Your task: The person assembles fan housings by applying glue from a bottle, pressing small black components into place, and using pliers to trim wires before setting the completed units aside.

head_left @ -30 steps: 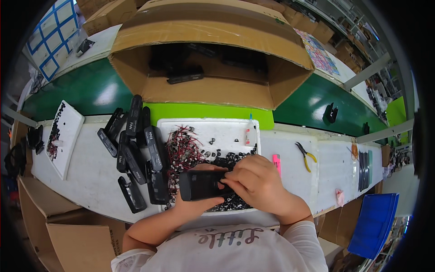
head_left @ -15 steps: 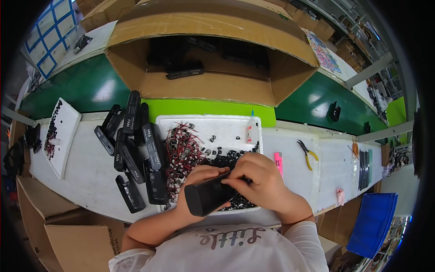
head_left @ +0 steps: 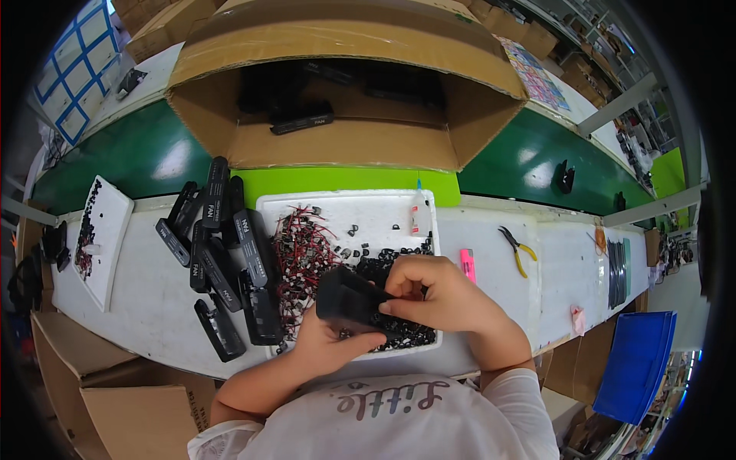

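Note:
My left hand is wrapped round a hollow black plastic housing, held tilted above the white foam tray. At the housing's right side, the thumb and fingers of my right hand are pinched together; whatever is between them is hidden. Beneath both hands, the tray holds a heap of small parts with red and black wires on its left and a pile of small black plastic pieces on its right. A small bottle with a needle tip stands in its far right corner.
Several black fan housings are piled left of the tray. A large open cardboard box with more housings stands behind. To the right lie a pink marker and yellow-handled pliers; a smaller white tray sits far left.
My left hand has turned the housing, so its hollow side now shows and its closed end points up and away. My right hand stays pinched at its right side. The whole view has shifted slightly.

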The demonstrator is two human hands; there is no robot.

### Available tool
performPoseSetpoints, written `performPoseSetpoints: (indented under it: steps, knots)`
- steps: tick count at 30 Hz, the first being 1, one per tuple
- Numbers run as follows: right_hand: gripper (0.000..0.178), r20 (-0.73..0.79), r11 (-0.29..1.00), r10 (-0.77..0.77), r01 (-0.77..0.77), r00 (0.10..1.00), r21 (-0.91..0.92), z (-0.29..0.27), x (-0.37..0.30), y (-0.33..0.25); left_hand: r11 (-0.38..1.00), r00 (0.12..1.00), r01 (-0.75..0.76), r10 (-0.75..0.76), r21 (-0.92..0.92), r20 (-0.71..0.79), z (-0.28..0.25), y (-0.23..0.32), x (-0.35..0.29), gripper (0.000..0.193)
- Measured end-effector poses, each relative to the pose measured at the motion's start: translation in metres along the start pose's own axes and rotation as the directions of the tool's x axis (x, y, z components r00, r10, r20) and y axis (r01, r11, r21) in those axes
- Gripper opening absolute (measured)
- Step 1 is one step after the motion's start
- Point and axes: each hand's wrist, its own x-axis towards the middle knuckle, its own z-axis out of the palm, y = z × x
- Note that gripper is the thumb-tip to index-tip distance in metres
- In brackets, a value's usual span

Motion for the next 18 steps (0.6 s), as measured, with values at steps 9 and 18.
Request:
performPoseSetpoints:
  steps: [9, 18]
  knots:
    - [0.006, -0.094, 0.946, -0.151, 0.116, 0.984, -0.301, -0.024, 0.0, 0.018, 0.932, 0.965, 0.258, -0.263, -0.254, 0.014, -0.015, -0.003, 0.007, 0.021]
    - [0.038, -0.089, 0.419, -0.236, 0.019, 0.968, -0.908, -0.046, 0.023, 0.059, 0.9, 0.965, 0.261, -0.25, -0.349, 0.078, -0.012, 0.004, 0.01, 0.063]
